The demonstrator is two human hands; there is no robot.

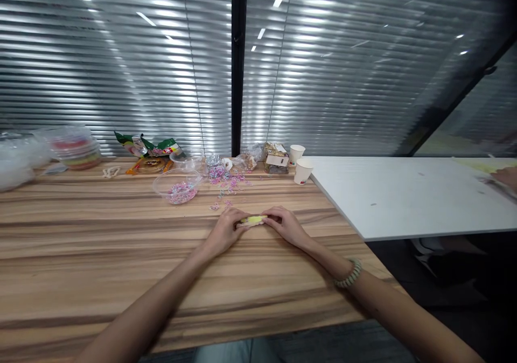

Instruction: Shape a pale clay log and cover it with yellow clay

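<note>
Between my two hands, just above or on the wood-grain table, lies a small yellow strip [254,220] with a pale, bumpy lower edge; its exact kind is too small to tell. My left hand [230,228] pinches its left end between thumb and fingers. The right end is pinched by my right hand [286,224], whose wrist wears a beaded bracelet [349,274]. My fingertips hide both ends of the strip. Just beyond my hands, small pink, purple and blue loops [226,186] lie scattered. More of them sit in a clear plastic bowl [160,184].
Two paper cups [303,172] stand at the back, beside a small box [277,160]. Snack packets [152,163] and stacked plastic tubs [75,147] are farther left. A white table [388,190] adjoins on the right, with another person's hand [507,176] at its far edge.
</note>
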